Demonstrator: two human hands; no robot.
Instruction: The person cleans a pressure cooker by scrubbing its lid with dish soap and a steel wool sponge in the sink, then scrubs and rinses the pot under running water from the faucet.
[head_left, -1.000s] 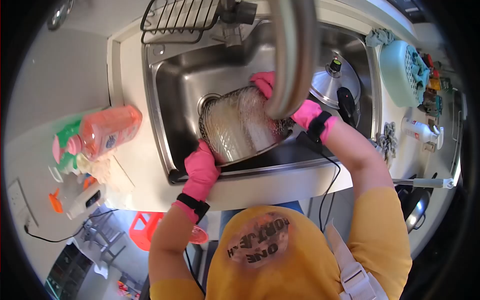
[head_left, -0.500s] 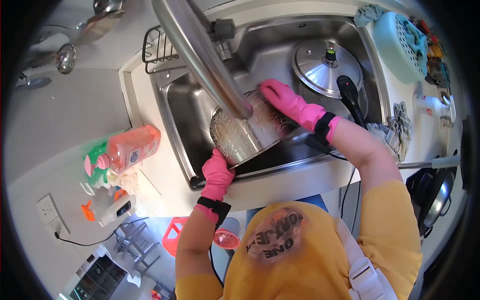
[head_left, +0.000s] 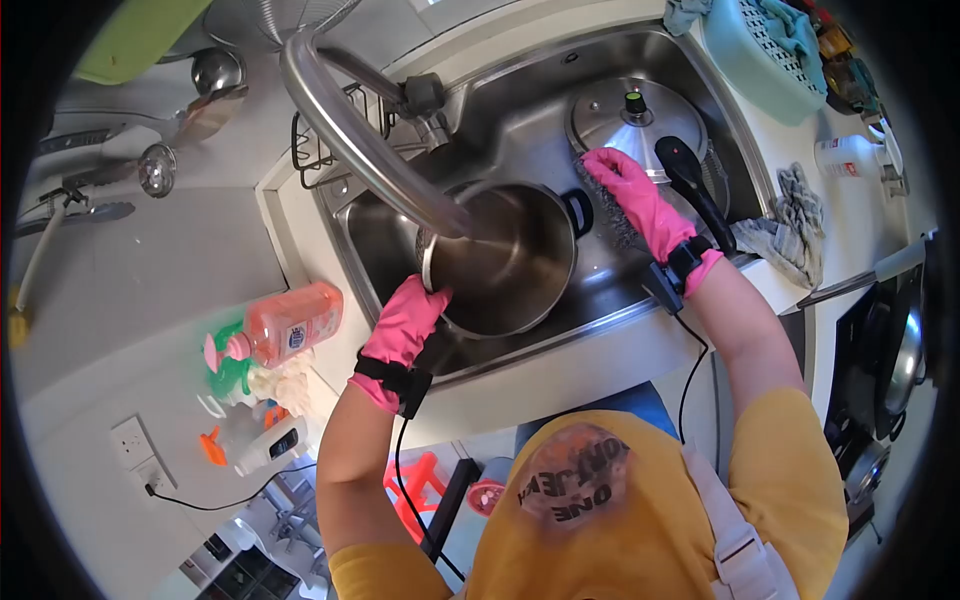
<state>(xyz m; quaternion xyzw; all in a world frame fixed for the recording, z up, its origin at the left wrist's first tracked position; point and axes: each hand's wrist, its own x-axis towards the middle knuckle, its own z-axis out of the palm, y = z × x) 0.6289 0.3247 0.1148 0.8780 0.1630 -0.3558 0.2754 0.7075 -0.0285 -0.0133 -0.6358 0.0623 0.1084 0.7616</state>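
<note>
One steel sink (head_left: 525, 143) — one pot (head_left: 505, 275), left hand (head_left: 405, 322) pinching its rim; one grey scrubber (head_left: 611, 212) — right hand (head_left: 648, 208) clasping it.

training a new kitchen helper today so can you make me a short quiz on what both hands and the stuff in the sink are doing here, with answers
1. Multiple choice: what does the left hand hold?
a) the faucet
b) the cooking pot
c) the pump bottle

2. True or false: the metal lid with the green-topped knob lies in the sink, apart from the cooking pot.

3. Short answer: is the right hand touching the cooking pot or apart from it?

Key:
1. b
2. True
3. Apart; it is over the sink with a grey scrubber.
</note>
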